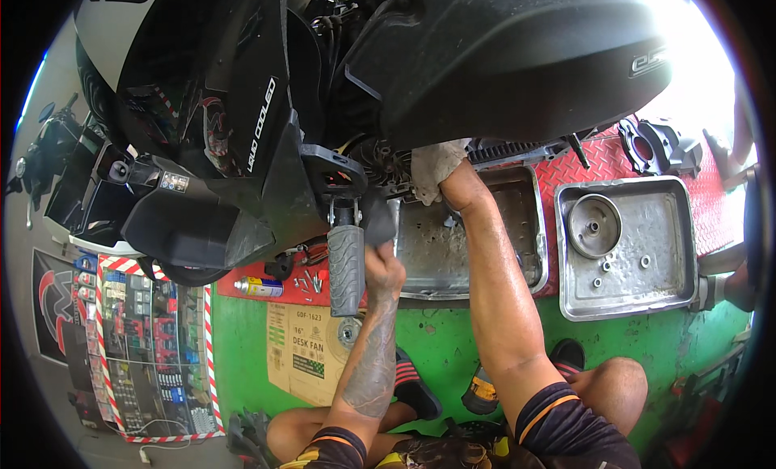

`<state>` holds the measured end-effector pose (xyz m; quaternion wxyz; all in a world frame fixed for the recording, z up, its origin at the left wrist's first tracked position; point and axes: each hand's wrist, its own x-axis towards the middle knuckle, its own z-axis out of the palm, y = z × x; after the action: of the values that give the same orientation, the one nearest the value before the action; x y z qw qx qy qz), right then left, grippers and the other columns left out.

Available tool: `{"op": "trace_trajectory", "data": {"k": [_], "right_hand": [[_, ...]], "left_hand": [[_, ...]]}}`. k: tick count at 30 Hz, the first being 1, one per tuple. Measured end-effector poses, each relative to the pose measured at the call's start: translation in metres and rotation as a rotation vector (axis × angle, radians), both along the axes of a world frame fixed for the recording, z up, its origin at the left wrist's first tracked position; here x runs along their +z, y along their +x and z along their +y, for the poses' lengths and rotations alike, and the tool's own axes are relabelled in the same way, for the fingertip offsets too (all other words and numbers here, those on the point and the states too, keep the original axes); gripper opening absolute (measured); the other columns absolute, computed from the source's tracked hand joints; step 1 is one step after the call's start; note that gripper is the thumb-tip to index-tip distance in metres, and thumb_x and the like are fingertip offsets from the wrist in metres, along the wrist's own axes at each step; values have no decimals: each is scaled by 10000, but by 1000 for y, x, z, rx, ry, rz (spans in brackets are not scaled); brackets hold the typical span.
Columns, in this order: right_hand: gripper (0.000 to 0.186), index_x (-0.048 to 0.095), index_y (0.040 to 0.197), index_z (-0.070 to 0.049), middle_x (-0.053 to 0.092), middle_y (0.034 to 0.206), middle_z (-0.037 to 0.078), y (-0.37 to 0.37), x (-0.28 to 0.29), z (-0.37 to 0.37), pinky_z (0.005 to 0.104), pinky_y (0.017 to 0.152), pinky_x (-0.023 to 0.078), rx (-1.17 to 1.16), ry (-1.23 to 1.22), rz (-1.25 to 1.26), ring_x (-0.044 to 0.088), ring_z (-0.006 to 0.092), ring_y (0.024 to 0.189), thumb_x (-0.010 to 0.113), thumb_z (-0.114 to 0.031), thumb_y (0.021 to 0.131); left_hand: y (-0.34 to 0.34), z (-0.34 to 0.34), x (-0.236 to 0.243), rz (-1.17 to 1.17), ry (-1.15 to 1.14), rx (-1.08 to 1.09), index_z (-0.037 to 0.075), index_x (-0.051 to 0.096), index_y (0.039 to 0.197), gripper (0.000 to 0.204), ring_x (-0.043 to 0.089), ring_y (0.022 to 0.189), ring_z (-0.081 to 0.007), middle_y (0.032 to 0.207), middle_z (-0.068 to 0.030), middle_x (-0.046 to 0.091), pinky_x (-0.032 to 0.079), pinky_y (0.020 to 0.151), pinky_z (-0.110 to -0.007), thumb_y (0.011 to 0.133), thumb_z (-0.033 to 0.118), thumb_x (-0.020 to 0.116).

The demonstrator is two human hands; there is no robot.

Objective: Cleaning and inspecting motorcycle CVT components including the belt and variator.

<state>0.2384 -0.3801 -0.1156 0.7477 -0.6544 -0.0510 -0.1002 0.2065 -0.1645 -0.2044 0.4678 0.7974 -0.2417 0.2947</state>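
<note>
The fingers [386,263] of the left hand [383,269] are closed around a dark part just beside the ribbed grey footpeg [346,269] that hangs down from the scooter [453,57]; the grip looks like a steadying one, holding that part in place beside the peg. What exactly the part is cannot be told, as the hand covers most of it. The right hand [436,168] wears a pale, soiled glove and reaches up and to the right of the footpeg, into the shadowed underside of the scooter body; its fingers are buried among the dark engine parts, so whether they are wide, narrow or gripping something cannot be told.

Directly right of the footpeg, under the right forearm, lies a worn metal tray [529,227], probably set there to catch whatever drops from the work above. Further right of the peg a second metal tray [679,251] holds a round pulley-like disc [594,225] and a few small washers, kept together so they do not roll off. Both trays rest on a red chequer-plate surface [602,162].

Just left of and below the footpeg lie a spray can [259,286] and some loose bolts [308,283], within easy reach of the left hand. Below the peg a flattened cardboard box [305,352] lies on the green floor [453,340].
</note>
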Motion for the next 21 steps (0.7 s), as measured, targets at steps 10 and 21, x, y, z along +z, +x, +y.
{"op": "trace_trajectory", "data": {"k": [10,21], "right_hand": [[201,598,1138,-69,620,1009,-25,11,-24,5,271,752,513,30,620,-37,589,81,896,589,-168,963],[243,623,1128,-35,647,1058,5,17,-25,-14,301,797,518,-208,-460,-324,598,131,915,638,-123,902]], "left_hand": [[-24,12,11,25,88,-126,-78,527,1244,377,552,1182,-369,1255,-235,573,416,1015,-443,984,189,474],[-28,-32,51,181,538,105,1,582,996,338,646,597,-410,628,-190,615,497,516,-485,944,335,580]]}}
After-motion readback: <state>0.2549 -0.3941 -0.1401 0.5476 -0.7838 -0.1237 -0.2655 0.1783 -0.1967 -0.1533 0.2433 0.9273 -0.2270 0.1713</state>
